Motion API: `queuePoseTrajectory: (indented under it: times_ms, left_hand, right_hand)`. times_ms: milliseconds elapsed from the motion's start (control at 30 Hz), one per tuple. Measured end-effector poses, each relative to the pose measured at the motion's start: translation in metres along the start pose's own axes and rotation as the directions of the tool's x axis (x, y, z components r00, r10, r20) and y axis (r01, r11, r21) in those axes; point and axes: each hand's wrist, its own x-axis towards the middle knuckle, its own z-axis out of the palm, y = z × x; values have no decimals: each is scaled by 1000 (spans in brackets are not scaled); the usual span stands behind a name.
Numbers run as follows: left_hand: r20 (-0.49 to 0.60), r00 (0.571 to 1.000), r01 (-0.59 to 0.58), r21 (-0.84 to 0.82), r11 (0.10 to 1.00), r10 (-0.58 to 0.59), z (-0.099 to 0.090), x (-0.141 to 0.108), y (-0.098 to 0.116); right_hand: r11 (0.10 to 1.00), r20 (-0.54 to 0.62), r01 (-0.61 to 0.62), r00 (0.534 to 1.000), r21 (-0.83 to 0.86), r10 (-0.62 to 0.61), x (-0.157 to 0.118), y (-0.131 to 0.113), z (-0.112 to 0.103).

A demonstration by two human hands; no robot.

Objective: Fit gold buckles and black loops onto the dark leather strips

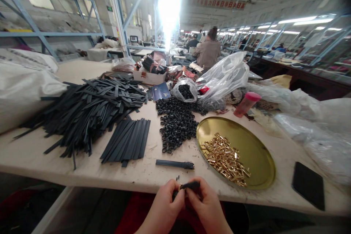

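Observation:
Close to the table's front edge, my left hand [170, 199] pinches one end of a black strap [191, 185], where a bit of gold metal shows. My right hand [202, 194] grips the same strap from the other side, fingers closed; much of the strap is hidden by the hands. Just beyond them lies a finished-looking black strap [174, 163] with a gold glint at its right end. Gold buckles [225, 157] are heaped on a round gold tray [255, 153] to the right. Small black loops [177, 126] are piled straight ahead.
Left of the loops are a row of black strips [127, 140] and a large tangled heap of strips [95, 106]. A dark phone [308, 185] lies at the right edge. A pink-lidded bottle [246, 104], plastic bags [225, 76] and a cardboard box [150, 78] stand behind. A person [208, 51] sits farther back.

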Motion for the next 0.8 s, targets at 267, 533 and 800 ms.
queuePoseTrajectory:
  times_ms: [267,533,800]
  left_hand:
    - [28,999,18,102,995,-21,-8,5,8]
    - [106,991,73,117,990,-86,-29,20,20]
    - [55,998,30,-18,999,-29,-34,53,5]
  right_hand:
    - [991,-8,88,996,-101,-89,7,-2,2]
    - [912,244,-268,950,310,196,34,14,4]
    - [945,169,149,980,-292,-103,123,4,-8]
